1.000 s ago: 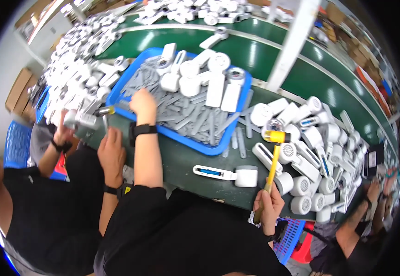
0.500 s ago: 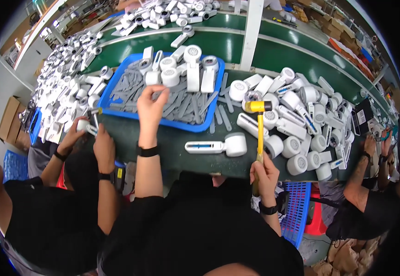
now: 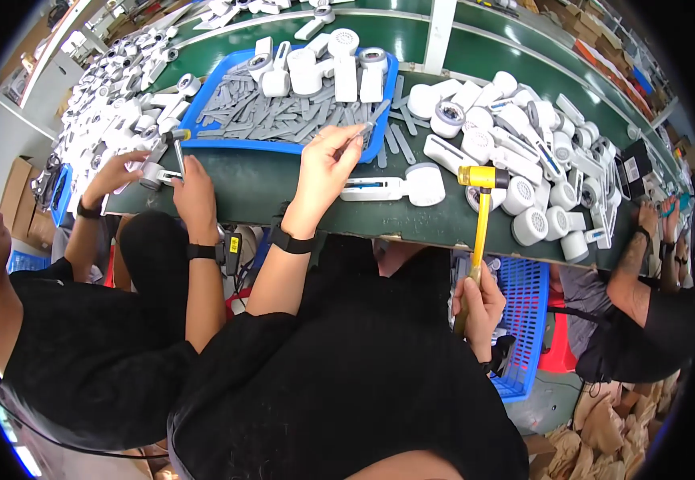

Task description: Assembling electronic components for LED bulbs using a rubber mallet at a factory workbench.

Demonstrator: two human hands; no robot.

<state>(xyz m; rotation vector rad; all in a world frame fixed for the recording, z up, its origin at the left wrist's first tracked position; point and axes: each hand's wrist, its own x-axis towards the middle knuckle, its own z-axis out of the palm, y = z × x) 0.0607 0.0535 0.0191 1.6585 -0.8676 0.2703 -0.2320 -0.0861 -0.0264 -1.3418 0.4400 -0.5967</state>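
While a co-worker's hands work a small hammer on a white part at nine o'clock, a heap of white plastic parts covers the dark green bench beyond them. At eleven o'clock a blue tray holds grey strips and more white pieces. The left hand, near the centre, pinches a thin grey strip at the tray's front rim. Just right of it a white handle part lies on the bench. The right hand, at five o'clock below the bench edge, is wrapped around a yellow hammer, head raised. White housings crowd two o'clock before a green conveyor.
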